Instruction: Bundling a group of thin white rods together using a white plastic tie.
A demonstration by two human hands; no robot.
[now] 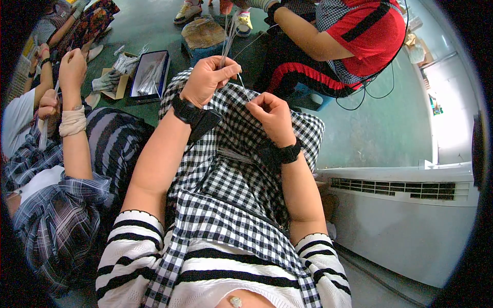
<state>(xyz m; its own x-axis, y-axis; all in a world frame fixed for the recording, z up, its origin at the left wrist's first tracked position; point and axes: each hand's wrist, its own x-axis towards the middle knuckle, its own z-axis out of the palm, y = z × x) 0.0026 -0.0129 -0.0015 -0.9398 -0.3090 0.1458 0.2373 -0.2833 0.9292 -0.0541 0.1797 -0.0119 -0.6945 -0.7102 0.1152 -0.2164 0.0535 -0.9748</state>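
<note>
My left hand (209, 79) is closed round a bundle of thin, silvery-white strands (229, 38) that stand up above my fist. From it a single thin white strand (243, 85) slants down to my right hand (273, 117). Thumb and forefinger of that hand are pinched together at the strand's lower end. Whether the strands are wire or cord I cannot tell. More thin strands (236, 155) lie across the black-and-white checked apron (221, 215) on my lap. Both wrists carry black bands, and a dark block hangs at the left one.
Close on my left a person (74, 123) holds a thin white strip. Ahead on the right sits another in red (364, 36). A dark-rimmed box (165, 72) of pale strands, a cardboard box (122, 86) with a glove, and a stool (203, 36) stand ahead. A white grilled unit (400, 226) flanks my right.
</note>
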